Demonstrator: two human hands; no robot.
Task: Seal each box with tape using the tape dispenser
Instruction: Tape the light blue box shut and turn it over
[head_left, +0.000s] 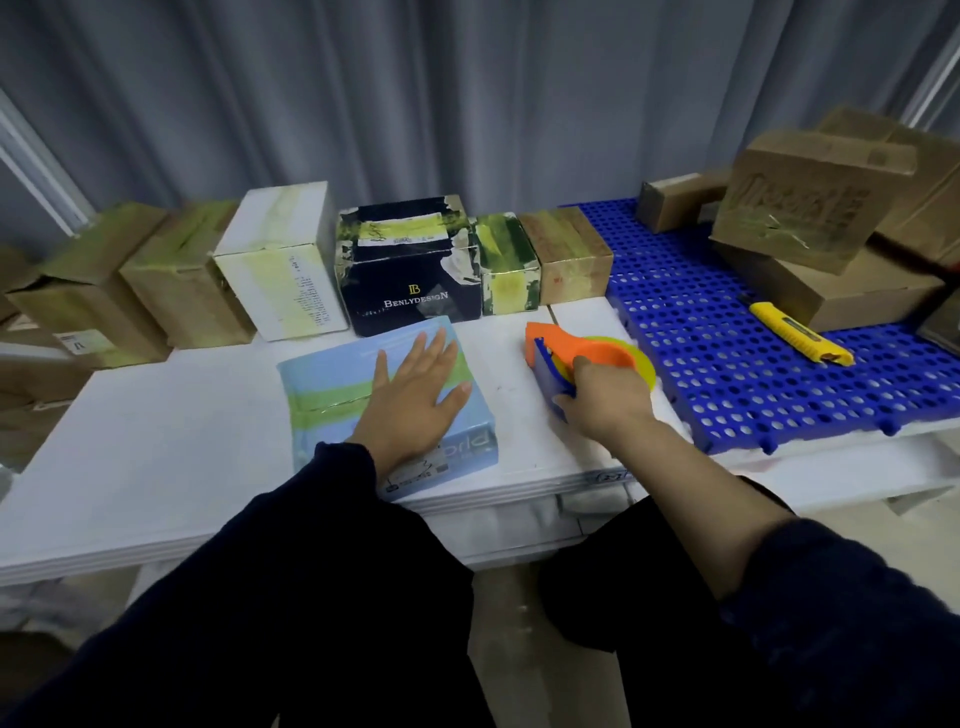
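Blue box (323, 415) lies under left hand (415, 397), fingers spread; right hand (609, 401) clamps fingers round tape dispenser (574, 349).

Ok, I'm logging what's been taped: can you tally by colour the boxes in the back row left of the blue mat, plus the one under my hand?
Brown boxes: 3
White box: 1
Black box: 1
Green-and-white box: 1
Blue box, under the left hand: 1
Total: 7
A brown shape at the far left edge is too cut off to count.

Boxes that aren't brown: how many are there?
4: light blue box under the left hand; white box, black box, small green-streaked box in the back row. Others may be hidden.
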